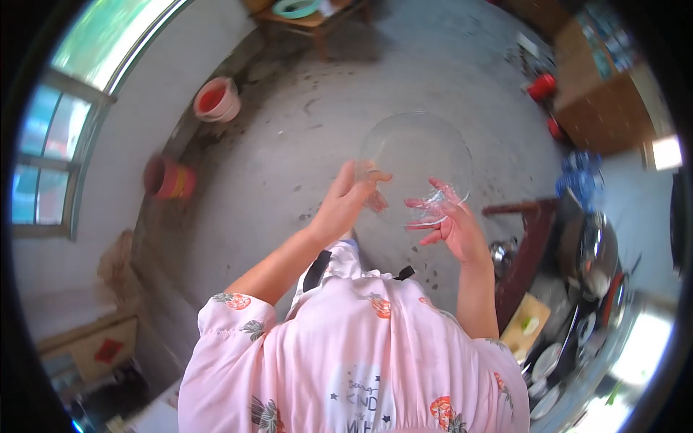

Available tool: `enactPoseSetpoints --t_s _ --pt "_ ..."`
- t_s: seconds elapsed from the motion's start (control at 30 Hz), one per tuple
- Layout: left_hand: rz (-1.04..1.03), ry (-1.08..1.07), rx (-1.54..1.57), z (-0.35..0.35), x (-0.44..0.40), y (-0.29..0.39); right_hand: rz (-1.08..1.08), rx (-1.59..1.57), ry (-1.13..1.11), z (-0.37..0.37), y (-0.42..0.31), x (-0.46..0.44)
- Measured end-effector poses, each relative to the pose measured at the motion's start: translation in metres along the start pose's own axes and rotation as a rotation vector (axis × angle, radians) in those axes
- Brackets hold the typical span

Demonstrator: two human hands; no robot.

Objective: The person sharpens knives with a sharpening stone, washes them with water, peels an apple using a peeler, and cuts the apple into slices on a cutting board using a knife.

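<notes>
A large round transparent disc, like a glass lid or plate (415, 148), is held in front of my body above the grey floor. My left hand (351, 193) grips its left edge, with the thumb on the near side and some fingers seen through it. At the lower right of the disc is my right hand (451, 222), its fingers spread behind the clear surface and supporting it. Bright reflections cover part of those fingers.
A pink bucket (217, 100) and a red bucket (170, 178) stand by the left wall. A wooden table (312, 20) is at the top. At right are a dark red wooden frame (525, 245), a wok (588, 249) and a cutting board (525, 328).
</notes>
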State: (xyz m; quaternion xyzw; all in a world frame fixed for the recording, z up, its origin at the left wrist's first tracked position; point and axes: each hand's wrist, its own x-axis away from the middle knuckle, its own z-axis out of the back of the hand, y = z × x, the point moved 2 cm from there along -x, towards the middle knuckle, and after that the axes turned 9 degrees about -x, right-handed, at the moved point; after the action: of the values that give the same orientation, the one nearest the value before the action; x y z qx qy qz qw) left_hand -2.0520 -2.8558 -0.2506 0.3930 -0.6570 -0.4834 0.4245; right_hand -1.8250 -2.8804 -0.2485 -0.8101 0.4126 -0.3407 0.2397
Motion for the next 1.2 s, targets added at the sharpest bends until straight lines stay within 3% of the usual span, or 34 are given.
enactPoseSetpoints --t_s 0.17,0.37,0.47,0.6,0.8,0.97,1.2 --pt "0.073 0.303 -0.061 0.162 -0.011 0.036 -0.201 0.091 -0.121 -0.109 0.006 -0.167" --pt "0.151 0.568 0.063 0.300 -0.037 0.044 -0.458 0.121 -0.223 -0.180 0.030 -0.327" --pt "0.110 0.631 0.348 0.365 -0.061 0.041 -0.537 0.172 -0.308 -0.217 0.034 -0.406" --pt "0.028 0.759 0.359 0.451 -0.100 0.053 -0.615 0.098 -0.408 -0.240 0.056 -0.535" --pt "0.016 0.994 0.393 0.575 -0.152 0.087 -0.781 0.147 -0.508 -0.336 0.047 -0.696" --pt "0.019 1.061 0.517 0.715 -0.192 0.107 -0.590 0.402 -0.413 -0.437 0.044 -0.821" --pt "0.091 0.898 0.575 0.969 -0.289 0.118 -0.114 0.640 -0.371 -0.568 0.072 -0.984"
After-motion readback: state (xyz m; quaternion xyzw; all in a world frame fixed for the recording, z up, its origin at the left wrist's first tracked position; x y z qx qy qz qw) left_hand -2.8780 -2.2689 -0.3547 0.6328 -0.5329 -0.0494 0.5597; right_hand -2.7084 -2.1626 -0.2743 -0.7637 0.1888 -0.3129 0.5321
